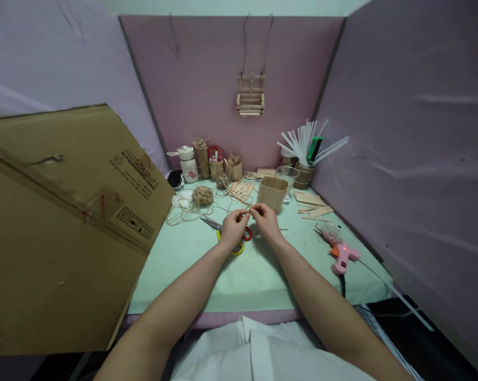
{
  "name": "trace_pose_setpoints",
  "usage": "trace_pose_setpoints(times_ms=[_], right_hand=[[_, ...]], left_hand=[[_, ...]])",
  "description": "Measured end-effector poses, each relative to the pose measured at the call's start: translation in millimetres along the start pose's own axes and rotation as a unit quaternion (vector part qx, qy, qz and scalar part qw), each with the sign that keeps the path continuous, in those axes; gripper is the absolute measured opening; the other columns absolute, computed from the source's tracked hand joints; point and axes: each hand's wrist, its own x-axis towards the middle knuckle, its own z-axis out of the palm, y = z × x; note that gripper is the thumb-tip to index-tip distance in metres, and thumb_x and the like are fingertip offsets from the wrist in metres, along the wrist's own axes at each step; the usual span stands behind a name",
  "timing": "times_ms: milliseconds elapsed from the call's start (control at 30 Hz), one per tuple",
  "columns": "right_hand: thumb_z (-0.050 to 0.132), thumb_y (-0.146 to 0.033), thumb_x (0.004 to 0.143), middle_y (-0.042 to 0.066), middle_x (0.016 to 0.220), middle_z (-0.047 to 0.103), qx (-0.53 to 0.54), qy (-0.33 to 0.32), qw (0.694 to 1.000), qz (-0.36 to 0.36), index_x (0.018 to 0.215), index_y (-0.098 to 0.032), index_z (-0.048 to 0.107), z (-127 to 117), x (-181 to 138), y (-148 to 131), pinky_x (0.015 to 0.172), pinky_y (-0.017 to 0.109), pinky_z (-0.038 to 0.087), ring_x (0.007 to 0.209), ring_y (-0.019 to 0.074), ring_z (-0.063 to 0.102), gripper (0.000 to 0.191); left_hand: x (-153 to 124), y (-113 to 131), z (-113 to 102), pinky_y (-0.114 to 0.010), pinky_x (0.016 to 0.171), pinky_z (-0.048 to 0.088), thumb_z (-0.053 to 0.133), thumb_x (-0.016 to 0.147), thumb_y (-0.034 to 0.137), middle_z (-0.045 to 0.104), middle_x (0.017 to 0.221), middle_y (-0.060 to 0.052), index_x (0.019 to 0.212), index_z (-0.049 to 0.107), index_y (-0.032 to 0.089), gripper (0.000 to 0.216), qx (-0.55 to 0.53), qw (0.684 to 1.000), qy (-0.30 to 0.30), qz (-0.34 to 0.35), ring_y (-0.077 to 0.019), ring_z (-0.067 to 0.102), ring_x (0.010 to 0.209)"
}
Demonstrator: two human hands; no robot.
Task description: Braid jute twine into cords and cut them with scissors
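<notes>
Both my hands meet over the middle of the pale green table (247, 275). My left hand (233, 226) and my right hand (266, 219) each pinch a piece of jute twine (250, 210) stretched between their fingertips. The twine trails left to loose loops and a twine ball (202, 196). Under my left hand lie scissors (227, 233) with red and yellow handles. Just beyond my right hand stands a small cup made of craft sticks (272, 192).
A large cardboard box (60, 222) fills the left side. A pink glue gun (340, 254) lies at the right, loose craft sticks (312, 206) behind it. Jars, a clear cup (287, 174) and a pot of white sticks (304, 153) line the back wall, where a stick basket (250, 98) hangs.
</notes>
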Motion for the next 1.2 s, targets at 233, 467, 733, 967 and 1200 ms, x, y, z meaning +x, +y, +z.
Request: trace_pose_setpoints(times_ms=[233, 467, 733, 967, 1200], right_hand=[[0.058, -0.038, 0.072, 0.000, 0.070, 0.060, -0.001, -0.005, 1.000, -0.003, 0.073, -0.019, 0.058, 0.6, -1.8, -3.1, 0.065, 0.028, 0.041, 0.066, 0.0148, 0.052, 0.019], [0.055, -0.033, 0.073, 0.001, 0.073, 0.060, -0.017, -0.004, 0.998, -0.055, 0.074, -0.020, 0.057, 2.1, -6.1, -12.1, 0.071, 0.029, 0.042, 0.070, 0.0157, 0.053, 0.013], [0.060, -0.035, 0.069, 0.001, 0.074, 0.058, 0.017, 0.003, 0.999, -0.027, 0.077, -0.021, 0.052, 3.0, -3.8, -7.2, 0.068, 0.029, 0.044, 0.069, 0.0151, 0.053, 0.018], [0.064, -0.037, 0.065, 0.000, 0.072, 0.060, 0.066, 0.000, 0.997, 0.049, 0.080, -0.021, 0.052, 3.8, -3.3, -4.4, 0.055, 0.026, 0.042, 0.064, 0.0152, 0.056, 0.026], [0.068, -0.039, 0.060, -0.003, 0.063, 0.058, 0.068, -0.025, 0.991, 0.113, 0.081, -0.019, 0.053, 0.9, -4.3, -6.5, 0.051, 0.024, 0.038, 0.057, 0.0127, 0.053, 0.032]], left_hand=[[-0.1, 1.1, -0.9, -0.023, 0.060, 0.038, 0.057, 0.072, 0.034, 0.058, 0.061, 0.000, 0.076, 0.069, 0.015, 0.022, 0.014, 1.000, 0.013, 0.012, -0.0113, 0.048, 0.059], [0.8, 2.5, -1.0, -0.023, 0.060, 0.038, 0.057, 0.071, 0.035, 0.059, 0.062, 0.000, 0.073, 0.068, 0.015, 0.023, -0.012, 1.000, 0.006, -0.016, -0.0118, 0.050, 0.061], [4.1, -0.7, 0.9, -0.022, 0.056, 0.038, 0.065, 0.064, 0.035, 0.058, 0.063, 0.001, 0.070, 0.063, 0.015, 0.021, -0.132, 0.987, 0.004, -0.094, -0.0098, 0.049, 0.058], [6.5, -2.1, 0.1, -0.019, 0.047, 0.030, 0.070, 0.058, 0.032, 0.052, 0.059, 0.004, 0.074, 0.061, 0.014, 0.025, -0.224, 0.961, -0.011, -0.161, -0.0056, 0.042, 0.051], [4.9, 5.8, -2.9, -0.018, 0.043, 0.021, 0.068, 0.055, 0.027, 0.045, 0.055, 0.005, 0.072, 0.058, 0.015, 0.023, -0.287, 0.939, -0.046, -0.184, -0.0046, 0.035, 0.048]])
